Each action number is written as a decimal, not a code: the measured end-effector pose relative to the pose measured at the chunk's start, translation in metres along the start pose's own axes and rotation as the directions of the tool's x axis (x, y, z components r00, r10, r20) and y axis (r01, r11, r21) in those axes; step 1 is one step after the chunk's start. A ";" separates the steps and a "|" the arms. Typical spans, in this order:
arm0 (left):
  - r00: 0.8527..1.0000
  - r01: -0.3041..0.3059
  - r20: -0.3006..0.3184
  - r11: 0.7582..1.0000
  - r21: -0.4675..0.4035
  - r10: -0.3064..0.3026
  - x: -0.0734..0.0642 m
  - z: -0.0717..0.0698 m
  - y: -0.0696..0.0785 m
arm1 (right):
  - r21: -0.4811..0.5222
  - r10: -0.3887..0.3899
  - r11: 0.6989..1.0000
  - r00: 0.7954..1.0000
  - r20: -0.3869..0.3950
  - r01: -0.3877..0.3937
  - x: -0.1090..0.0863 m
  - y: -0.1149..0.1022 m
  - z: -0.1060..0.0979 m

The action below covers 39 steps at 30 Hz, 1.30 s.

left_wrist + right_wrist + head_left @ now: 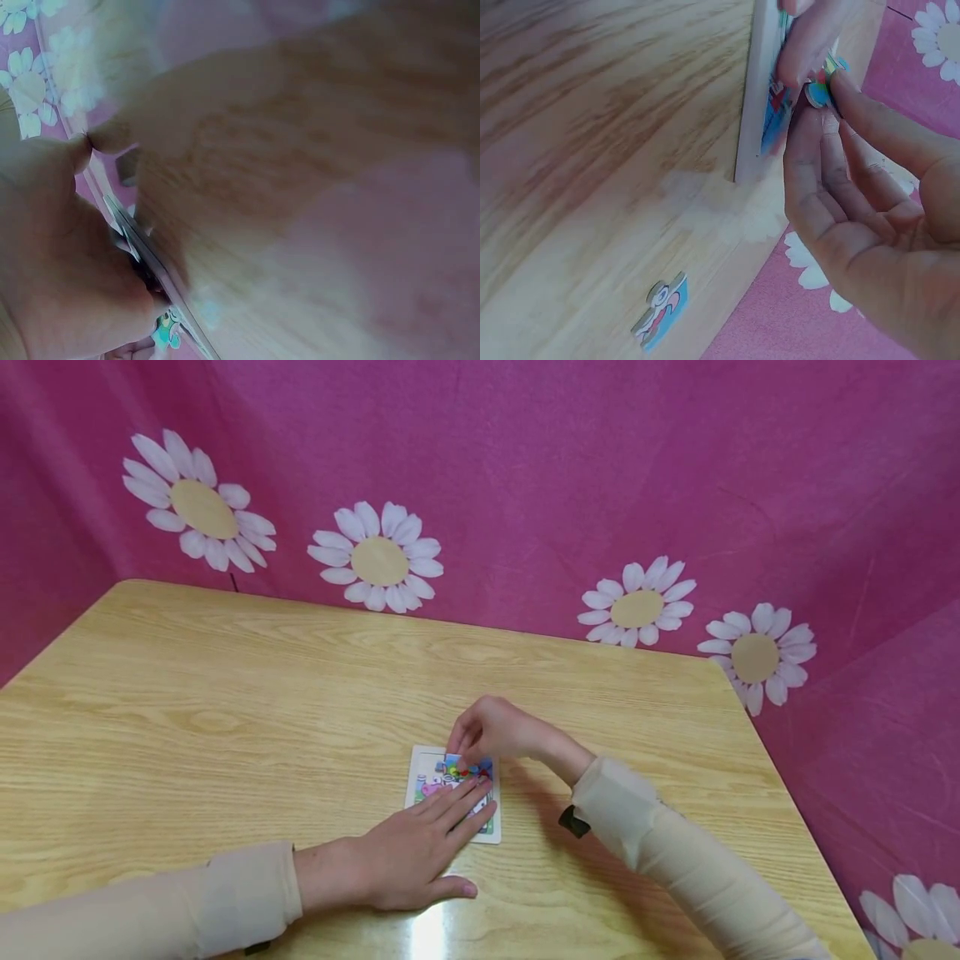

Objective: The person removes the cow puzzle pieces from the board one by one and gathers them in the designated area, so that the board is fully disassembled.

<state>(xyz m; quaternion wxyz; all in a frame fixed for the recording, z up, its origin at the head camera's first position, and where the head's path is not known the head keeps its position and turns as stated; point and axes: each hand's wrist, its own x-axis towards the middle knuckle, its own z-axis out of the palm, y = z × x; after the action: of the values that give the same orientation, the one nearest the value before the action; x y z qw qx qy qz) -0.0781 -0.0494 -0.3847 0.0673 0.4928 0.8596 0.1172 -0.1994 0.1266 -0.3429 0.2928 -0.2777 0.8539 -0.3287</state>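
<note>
A small picture puzzle in a white tray (412, 785) lies on the table, partly covered by both hands. My left hand (416, 852) rests on its lower part with straight fingers spread over the picture, the thumb on the table beside it. Over the top of the tray, my right hand (495, 731) pinches a colourful puzzle piece (820, 94) between thumb and forefinger, close above the picture. In the left wrist view the tray's edge (161, 270) shows beside the blurred left hand.
A loose puzzle piece (660, 311) with a blue edge lies on the wooden table (225, 710) apart from the tray. Behind the table hangs a pink cloth (510, 485) with large white flowers.
</note>
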 end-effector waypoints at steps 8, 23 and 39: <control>1.000 0.008 0.004 1.000 -0.015 -0.008 0.000 -0.001 0.001 | -0.060 -0.083 0.995 0.994 -0.074 0.079 -0.004 0.000 -0.002; 1.000 0.017 -0.004 1.000 0.015 -0.017 0.001 0.001 0.001 | -0.029 -0.035 0.999 0.989 -0.147 0.032 -0.037 0.028 -0.036; 1.000 0.011 -0.014 0.999 0.040 -0.011 0.000 0.002 0.001 | -0.022 0.162 0.985 0.966 -0.202 -0.170 -0.074 0.084 -0.077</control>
<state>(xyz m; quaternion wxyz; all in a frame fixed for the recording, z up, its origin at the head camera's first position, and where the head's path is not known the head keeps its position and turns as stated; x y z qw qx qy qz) -0.0771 -0.0485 -0.3865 0.0522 0.4884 0.8649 0.1032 -0.2255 0.2593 -0.3330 0.2266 -0.1766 0.9054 -0.3127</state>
